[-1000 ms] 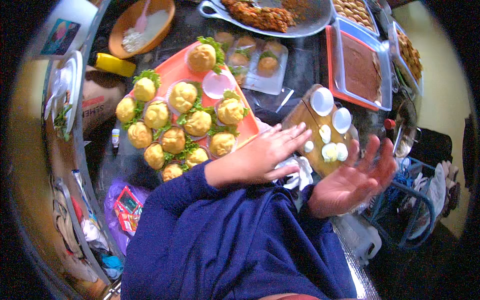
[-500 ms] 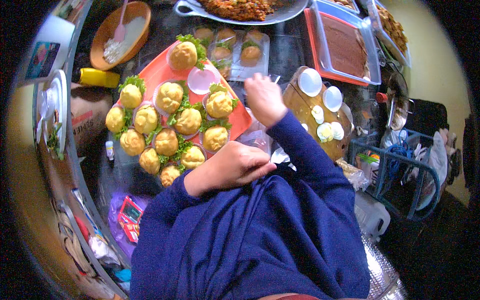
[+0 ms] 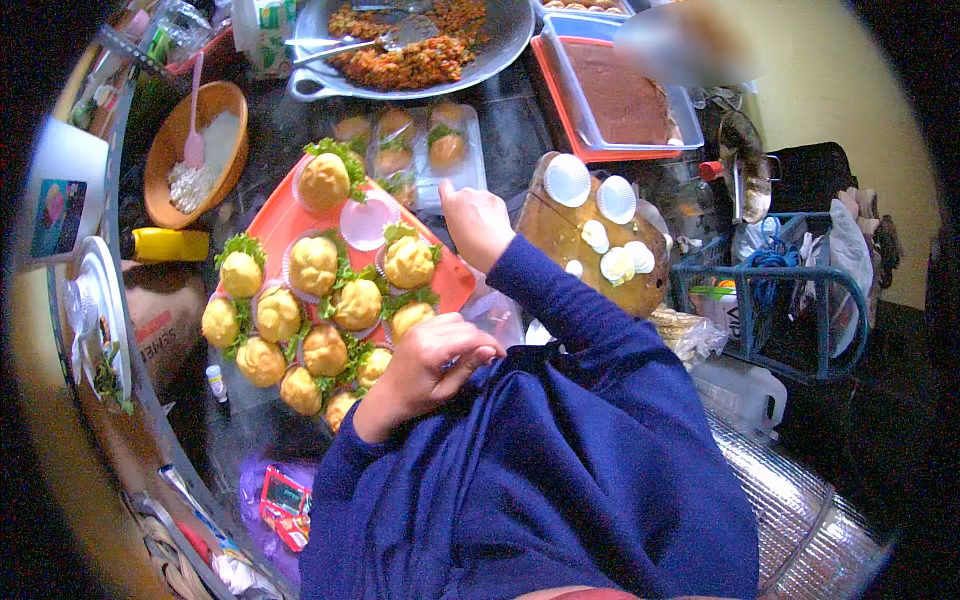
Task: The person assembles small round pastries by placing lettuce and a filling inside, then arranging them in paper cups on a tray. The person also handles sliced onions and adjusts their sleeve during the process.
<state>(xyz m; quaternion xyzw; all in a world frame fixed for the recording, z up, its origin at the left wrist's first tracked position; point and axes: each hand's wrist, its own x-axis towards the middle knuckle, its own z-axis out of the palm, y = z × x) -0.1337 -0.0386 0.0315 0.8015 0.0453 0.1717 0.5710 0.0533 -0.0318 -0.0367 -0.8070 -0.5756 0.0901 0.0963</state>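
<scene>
nearest us, just off centre at seven o'clock, the left hand (image 3: 430,365) with its fingers curled in, and from here i cannot tell whether they grip anything. past it at nine to ten o'clock sit the golden puffs (image 3: 313,262) on the orange tray (image 3: 452,277) and spilling over its near edge, several plainly in paper cups, frills of lettuce (image 3: 353,172) tucked between them. looks well advanced, this batch: just one pale cup (image 3: 366,222) on that tray shows no puff. whether the puffs are filled, no telling. out to two o'clock, the wooden board (image 3: 545,225), with egg pieces (image 3: 618,265) and two white paper cups (image 3: 567,181) apparently unused. and up at twelve, the right hand (image 3: 477,225), beside the near edge of the clear pack (image 3: 462,165); its fingers are mostly hidden, so grasping or released, i can't call it. in that pack, at eleven, more buns with greens, seemingly finished. farther off on the worktop, the wok (image 3: 512,45), with plenty of orange-red filling (image 3: 425,65) left over.
</scene>
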